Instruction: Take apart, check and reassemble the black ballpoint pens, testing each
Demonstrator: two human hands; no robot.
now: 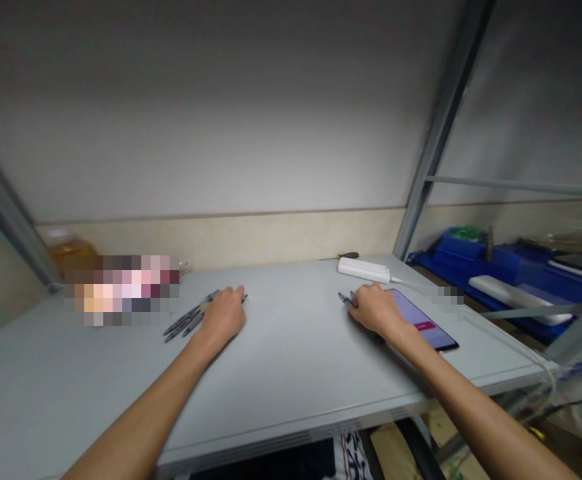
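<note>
My left hand rests on the grey tabletop with its fingers curled down over a pen, whose dark tip shows past the knuckles. Several grey and black pens lie side by side just left of that hand, partly under it. Across the table my right hand is closed, and the ends of dark pens stick out at its left side. Beneath the right wrist lies a phone or tablet with a lit lilac screen and a red patch. The fingertips of both hands are hidden.
A white power strip with a cable and a screwdriver lie at the back right. A blurred-out item and an amber bottle stand back left. Metal posts frame the table; blue trays are beyond.
</note>
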